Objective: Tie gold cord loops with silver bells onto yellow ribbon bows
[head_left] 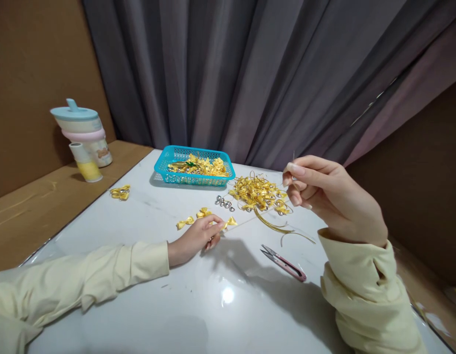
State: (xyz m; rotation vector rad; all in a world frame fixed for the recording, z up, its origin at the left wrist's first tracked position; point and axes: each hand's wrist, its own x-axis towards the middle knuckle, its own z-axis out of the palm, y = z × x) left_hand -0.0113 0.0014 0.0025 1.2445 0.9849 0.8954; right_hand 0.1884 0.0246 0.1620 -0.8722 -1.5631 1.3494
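My left hand (202, 233) is closed in a pinch low over the white table, gripping a small yellow ribbon bow (230, 222) at its fingertips. A thin pale thread (246, 222) runs from this bow up towards my right hand (333, 194). Raised higher, my right hand pinches a fine needle (293, 155) whose tip shows above the thumb. More yellow bows (185, 222) lie just behind my left hand. Silver bells (225, 202) sit in a small group beyond it. On the table between my hands, nearer to me, rest thread snips (283, 263) with reddish handles.
A turquoise basket (164, 169) of yellow bows stands at the back. Beside it is a heap of bows with bells and gold cords (257, 191). Loose gold cords (270, 225) trail forward. At left are a bow bundle (120, 192), a thread spool (85, 163) and a lidded cup (80, 128).
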